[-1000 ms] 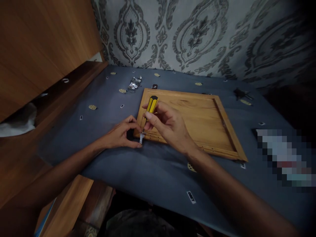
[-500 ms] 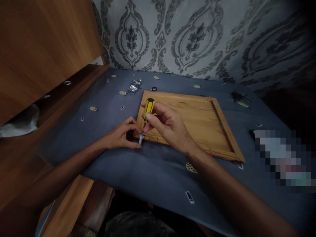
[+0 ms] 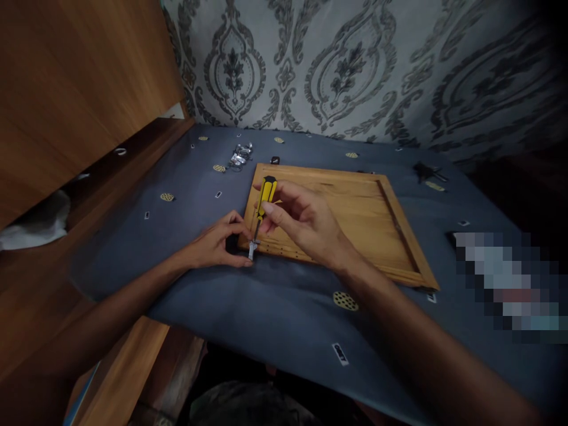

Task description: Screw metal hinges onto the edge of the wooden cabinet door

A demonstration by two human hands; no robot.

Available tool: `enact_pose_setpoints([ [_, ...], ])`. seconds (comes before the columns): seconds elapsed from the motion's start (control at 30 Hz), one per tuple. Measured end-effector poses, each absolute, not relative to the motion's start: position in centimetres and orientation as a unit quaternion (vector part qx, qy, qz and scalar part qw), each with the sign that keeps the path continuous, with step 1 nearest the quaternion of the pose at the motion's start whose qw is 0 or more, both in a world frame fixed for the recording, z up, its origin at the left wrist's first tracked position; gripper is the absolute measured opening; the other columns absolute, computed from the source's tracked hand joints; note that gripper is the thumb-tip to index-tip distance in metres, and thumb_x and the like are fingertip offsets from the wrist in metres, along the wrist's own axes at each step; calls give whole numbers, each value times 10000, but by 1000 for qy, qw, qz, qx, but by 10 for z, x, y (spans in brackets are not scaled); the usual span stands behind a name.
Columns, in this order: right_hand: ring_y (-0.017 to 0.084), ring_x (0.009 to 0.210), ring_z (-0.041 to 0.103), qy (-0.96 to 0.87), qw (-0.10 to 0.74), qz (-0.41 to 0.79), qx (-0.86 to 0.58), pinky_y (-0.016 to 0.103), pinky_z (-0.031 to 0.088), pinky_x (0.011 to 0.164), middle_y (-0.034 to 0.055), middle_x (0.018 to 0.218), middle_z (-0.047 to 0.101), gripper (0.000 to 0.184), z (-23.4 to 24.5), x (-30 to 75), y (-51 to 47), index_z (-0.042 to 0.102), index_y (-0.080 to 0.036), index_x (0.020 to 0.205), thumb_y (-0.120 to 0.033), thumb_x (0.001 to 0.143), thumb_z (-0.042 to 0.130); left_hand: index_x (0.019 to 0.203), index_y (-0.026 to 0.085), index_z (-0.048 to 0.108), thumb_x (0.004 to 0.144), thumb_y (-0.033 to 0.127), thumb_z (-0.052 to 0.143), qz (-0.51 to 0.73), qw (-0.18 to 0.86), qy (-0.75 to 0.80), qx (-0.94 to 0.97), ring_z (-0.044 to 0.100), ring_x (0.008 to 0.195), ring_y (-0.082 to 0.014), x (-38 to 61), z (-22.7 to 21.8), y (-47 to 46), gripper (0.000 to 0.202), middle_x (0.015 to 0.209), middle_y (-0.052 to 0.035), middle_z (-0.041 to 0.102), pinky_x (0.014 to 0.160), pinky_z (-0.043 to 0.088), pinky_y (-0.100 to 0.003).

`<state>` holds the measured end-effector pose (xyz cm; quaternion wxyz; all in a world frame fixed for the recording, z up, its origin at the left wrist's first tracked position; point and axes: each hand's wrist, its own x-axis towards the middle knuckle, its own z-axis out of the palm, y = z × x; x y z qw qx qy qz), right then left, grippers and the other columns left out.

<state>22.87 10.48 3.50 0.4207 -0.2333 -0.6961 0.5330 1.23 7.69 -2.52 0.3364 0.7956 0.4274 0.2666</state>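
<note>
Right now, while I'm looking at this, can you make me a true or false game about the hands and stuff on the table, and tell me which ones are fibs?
1. The right hand holds a yellow-and-black screwdriver. True.
2. The left hand lies flat in the middle of the wooden panel. False: its finger and thumb are by a small metal piece at the panel's near left corner.
3. The screwdriver points up. False: its tip points down.
4. Shiny metal pieces lie near the panel's far left corner. True.
5. The cloth is red. False: it's blue-grey.
</note>
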Motion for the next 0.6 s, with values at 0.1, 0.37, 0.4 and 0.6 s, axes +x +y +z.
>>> enact_pose_setpoints([
  [0.1,106,592,630,-696,416,536,-232,268,564,566,-34,779,608,378,35,230,106,580,-223,879,-564,837,736,1023,237,685,724,471,837,262,335,429,797,506,1030,-213,13,-24,76,408,1052,-34,492,972,464,-411],
  [0.37,97,562,609,-678,435,542,-241,247,530,520,-39,793,608,424,30,227,107,544,-236,850,-548,761,818,1014,245,683,719,455,842,270,340,423,795,508,1079,-231,13,-24,77,396,1069,-35,504,1006,456,-427],
  [0.4,97,570,612,-680,435,540,-239,253,539,535,-36,813,617,413,31,228,107,556,-236,867,-543,768,815,1021,247,684,721,461,841,268,341,424,795,508,1083,-232,13,-24,77,401,1073,-36,504,1008,454,-428],
  [0.6,105,600,619,-701,424,528,-222,266,541,572,-25,784,611,332,34,230,107,624,-211,886,-514,846,752,1015,241,686,722,478,838,268,339,424,795,504,1057,-224,12,-25,77,406,1062,-34,490,1001,455,-428],
])
